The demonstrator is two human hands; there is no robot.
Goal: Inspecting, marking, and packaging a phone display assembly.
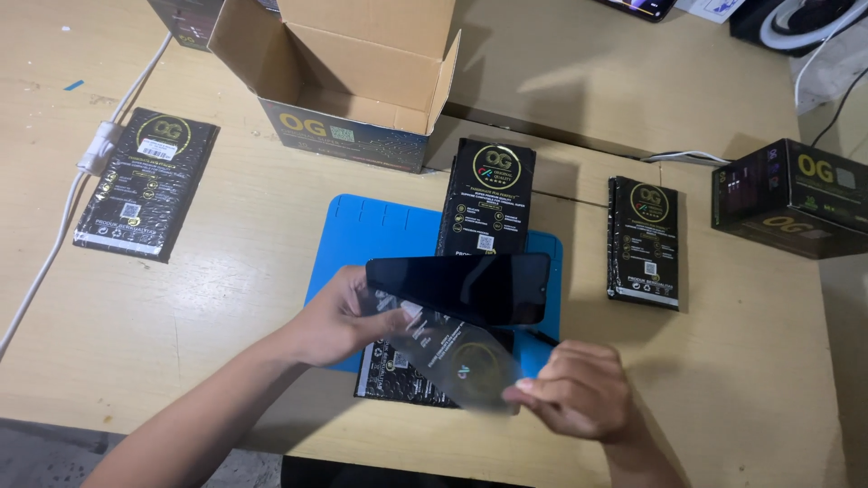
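Pale wooden tabletop [226, 298] fills the head view, with a blue work mat [380, 235] laid near its centre. Over the mat's lower edge, a dark phone screen panel [461, 287] is held level by the left hand [339, 316], whose fingers are closed on the panel's left end. A clear protective film [466, 361] hangs from beneath the panel towards 5 o'clock; its lower corner is pinched by the closed fingers of the right hand [579, 393]. Under the film, a flat black packet [398, 375] is seen lying partly on the mat.

At 12 o'clock from the panel, a black packet with a gold emblem [488, 199] rests across the mat's upper edge. A similar packet [644, 242] lies at 3 o'clock, off the mat, and another [146, 183] at 10 o'clock, beside a white cable [63, 226]. An open cardboard box [348, 77] stands at 11 o'clock near the table's far edge, and a closed dark box [791, 199] sits at 2 o'clock by the right edge.
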